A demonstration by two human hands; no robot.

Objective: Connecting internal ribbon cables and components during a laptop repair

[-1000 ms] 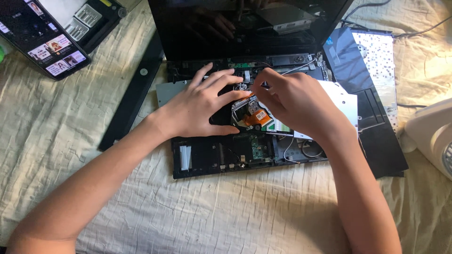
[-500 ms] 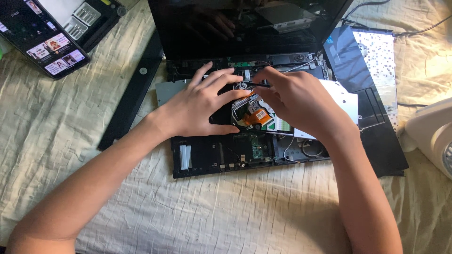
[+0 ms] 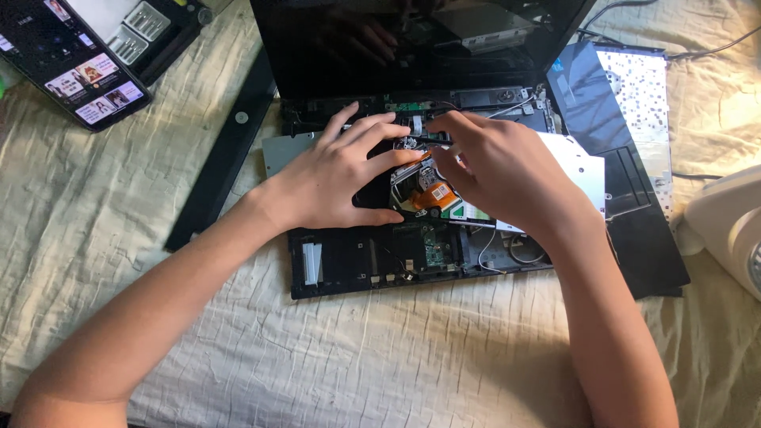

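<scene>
An opened black laptop base (image 3: 349, 261) lies on a cream sheet, its dark screen (image 3: 333, 47) tilted up behind. My left hand (image 3: 333, 182) rests flat on a dark inner part, fingers spread, thumb at its near edge. My right hand (image 3: 507, 174) is beside it, its fingertips pinched on a thin dark tool (image 3: 420, 139) that points left over the internals. Between the hands an orange flat piece (image 3: 434, 194) shows. Below it sits a green circuit board (image 3: 436, 250). The tool's tip is hidden by my left fingers.
A lit phone (image 3: 71, 63) and a small parts tray (image 3: 143, 24) lie at the top left. A long black strip (image 3: 226, 158) lies left of the laptop. A silver drive (image 3: 583, 166) and a removed black cover (image 3: 634, 198) lie right, beside a white appliance (image 3: 729, 230).
Both hands stay in almost the same place over the laptop's internals. My right hand's fingers have shifted slightly on the thin tool.
</scene>
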